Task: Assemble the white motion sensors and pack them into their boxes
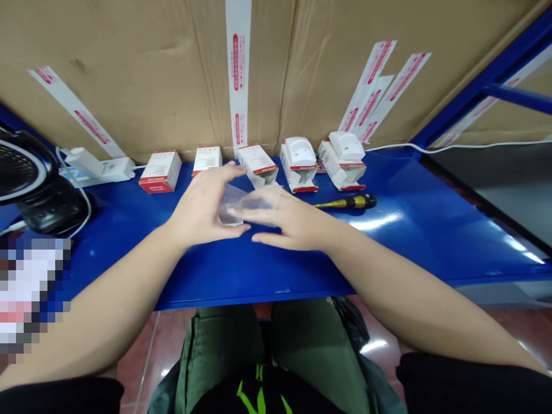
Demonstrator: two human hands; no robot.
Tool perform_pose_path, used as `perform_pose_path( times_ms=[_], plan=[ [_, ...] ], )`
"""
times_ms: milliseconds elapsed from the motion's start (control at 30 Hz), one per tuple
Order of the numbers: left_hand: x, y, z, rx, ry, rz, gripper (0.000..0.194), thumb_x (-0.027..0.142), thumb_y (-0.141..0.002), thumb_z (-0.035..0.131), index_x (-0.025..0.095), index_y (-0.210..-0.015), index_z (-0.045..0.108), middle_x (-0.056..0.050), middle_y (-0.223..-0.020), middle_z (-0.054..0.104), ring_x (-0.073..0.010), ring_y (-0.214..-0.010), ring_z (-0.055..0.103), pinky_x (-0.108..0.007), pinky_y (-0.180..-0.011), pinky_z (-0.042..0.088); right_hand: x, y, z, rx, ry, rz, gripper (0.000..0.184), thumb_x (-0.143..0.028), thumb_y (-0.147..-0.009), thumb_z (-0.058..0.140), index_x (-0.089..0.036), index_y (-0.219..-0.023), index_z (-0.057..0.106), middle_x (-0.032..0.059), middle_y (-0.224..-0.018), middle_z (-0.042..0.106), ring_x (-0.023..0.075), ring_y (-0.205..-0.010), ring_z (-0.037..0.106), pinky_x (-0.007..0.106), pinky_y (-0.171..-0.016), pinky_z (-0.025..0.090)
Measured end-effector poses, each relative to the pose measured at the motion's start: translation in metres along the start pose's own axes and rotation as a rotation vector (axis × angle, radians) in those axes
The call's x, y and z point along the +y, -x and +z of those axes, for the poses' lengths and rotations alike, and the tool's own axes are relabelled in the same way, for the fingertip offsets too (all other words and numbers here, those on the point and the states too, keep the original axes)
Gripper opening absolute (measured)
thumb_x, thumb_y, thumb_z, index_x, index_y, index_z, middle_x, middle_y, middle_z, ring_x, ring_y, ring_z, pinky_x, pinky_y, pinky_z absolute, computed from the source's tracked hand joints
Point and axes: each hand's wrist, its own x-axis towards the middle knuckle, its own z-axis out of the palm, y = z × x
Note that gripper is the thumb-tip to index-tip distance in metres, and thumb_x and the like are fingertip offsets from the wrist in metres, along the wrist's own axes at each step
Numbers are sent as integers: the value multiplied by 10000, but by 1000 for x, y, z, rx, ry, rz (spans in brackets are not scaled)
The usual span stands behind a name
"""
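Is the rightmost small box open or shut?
The rightmost box is open: its near end shows the inside, and a flap sticks out below.

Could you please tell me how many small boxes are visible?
5, in a row along the cardboard: leftmost box, second box, middle box, fourth box, rightmost box. Others may be hidden.

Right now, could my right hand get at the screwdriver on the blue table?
Probably yes: the screwdriver lies just beyond the right wrist, its handle uncovered, though the right hand is at the clear plastic.
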Motion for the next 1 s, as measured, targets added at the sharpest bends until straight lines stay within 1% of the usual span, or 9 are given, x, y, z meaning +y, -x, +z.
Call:
perform_pose_path(
  times_ms=[133,267,333,400,500,567,800,900,1000],
  plan=[
    [3,0,-1,-124,-73,-74,739,416,-908,747,212,-1553,448,-89,-1170,777,-315,-1140,768,-504,-1130,535,-7,-6,9,165,-24,-139,272,-405,-1009,714,-204,-1192,716,169,-1401,673,305,-1319,649,519,-1127,553],
    [-9,2,-2,39,1,-235,634,416,-891,750,233,-1442,497,-47,-1046,736,-250,-921,741,-394,-875,598,-2,-10,14,502,22,135,109,-312,-970,682,-252,-970,591,103,-1150,684,270,-1089,680,474,-954,582],
    [-17,3,-1,157,70,-279,611,496,-898,769,244,-1386,500,-40,-1015,707,-227,-857,710,-360,-777,584,1,-13,22,402,36,249,113,-338,-979,671,-240,-1007,621,106,-1089,701,286,-1054,681,493,-950,576],
    [-24,3,0,221,104,-274,610,586,-907,769,249,-1346,510,-68,-1094,705,-244,-937,716,-379,-822,591,2,-17,32,184,27,294,243,-405,-992,684,-226,-1158,677,140,-1207,739,332,-1169,676,566,-1054,543],
    [-28,3,1,230,119,-235,618,662,-923,735,248,-1331,527,-113,-1247,698,-299,-1117,717,-451,-964,589,0,-23,44,-18,54,292,468,-428,-974,744,-222,-1384,651,176,-1467,687,390,-1437,561,663,-1235,401],
    [-29,4,1,207,108,-199,611,649,-925,728,245,-1337,530,-126,-1279,698,-320,-1167,708,-485,-1016,575,-2,-27,46,-66,78,274,473,-391,-944,789,-195,-1356,663,188,-1443,697,396,-1458,545,673,-1268,358],
    [-38,6,1,98,16,-146,546,487,-884,736,234,-1330,546,-117,-1242,731,-314,-1102,703,-484,-985,548,-4,-13,7,-12,-372,152,375,-219,-769,802,-225,-1121,672,90,-1189,702,252,-1078,681,439,-970,581],
    [-42,6,2,91,-7,-170,529,469,-883,717,228,-1327,558,-118,-1267,732,-318,-1120,698,-480,-986,540,1,-1,-18,43,-705,282,417,-344,-756,841,-259,-1124,665,58,-1130,720,229,-994,705,368,-844,595],
    [-44,7,2,71,-15,-211,536,461,-875,713,227,-1334,564,-119,-1279,733,-318,-1122,692,-484,-1005,538,7,5,-34,223,-1087,483,479,-464,-741,840,-287,-1139,640,36,-1091,757,276,-1048,764,421,-885,622]
  ],
)
